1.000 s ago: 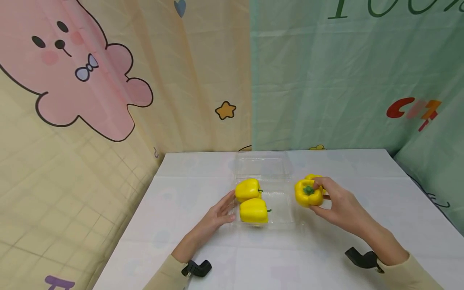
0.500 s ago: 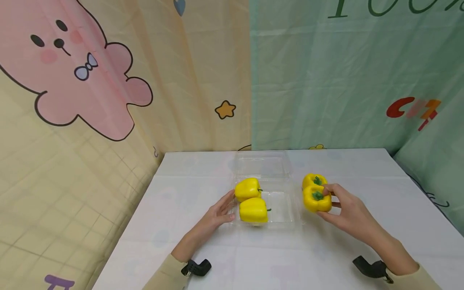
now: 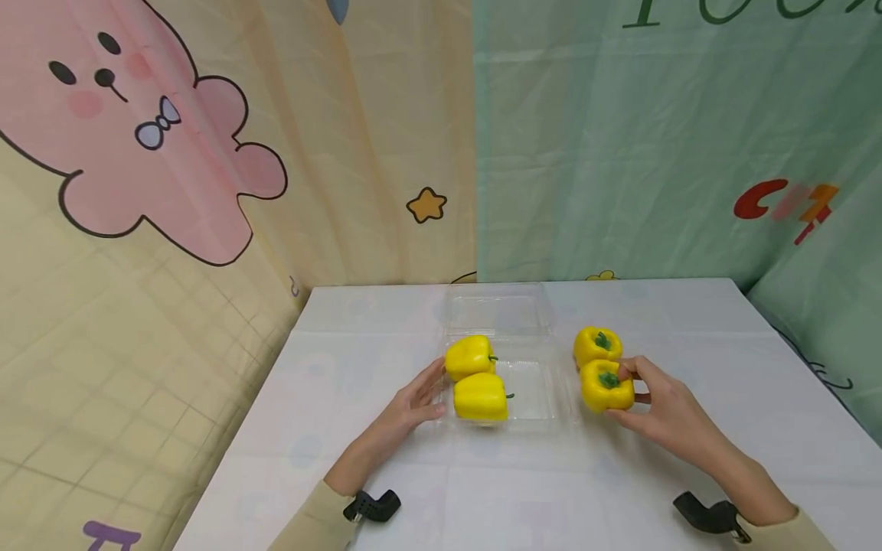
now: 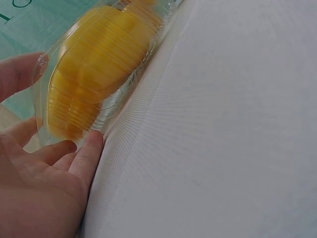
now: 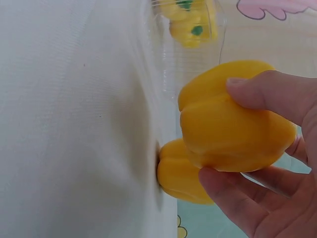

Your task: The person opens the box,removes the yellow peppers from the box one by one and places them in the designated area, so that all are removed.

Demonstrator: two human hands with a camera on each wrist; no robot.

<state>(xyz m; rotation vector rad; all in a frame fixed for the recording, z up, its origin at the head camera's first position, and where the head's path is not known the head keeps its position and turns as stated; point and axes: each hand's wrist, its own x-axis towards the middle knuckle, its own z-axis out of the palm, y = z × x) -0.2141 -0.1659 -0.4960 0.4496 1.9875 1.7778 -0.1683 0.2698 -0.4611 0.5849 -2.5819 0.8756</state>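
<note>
My right hand (image 3: pixel 664 413) grips a yellow bell pepper (image 3: pixel 606 386) between thumb and fingers. In the right wrist view this pepper (image 5: pixel 233 119) is slightly off the white cloth. Just behind it another yellow bell pepper (image 3: pixel 597 345) stands on the table, green stem showing. Two more yellow peppers lie on their sides in the left half of a clear plastic container, the rear pepper (image 3: pixel 471 357) and the front pepper (image 3: pixel 480 398), stems pointing right. Against the left wall of the container (image 3: pixel 530 390) my left hand (image 3: pixel 406 409) rests with loosely extended fingers; its fingertips (image 4: pixel 91 141) touch the plastic.
The container's clear lid (image 3: pixel 498 314) lies folded back toward the rear edge of the table. White cloth (image 3: pixel 482 490) covers the tabletop. Printed curtains (image 3: pixel 586 153) hang behind and to the sides.
My right hand has moved right and toward me with its pepper, away from the container, uncovering the pepper behind. My left hand has stayed at the container. The head view has tilted slightly.
</note>
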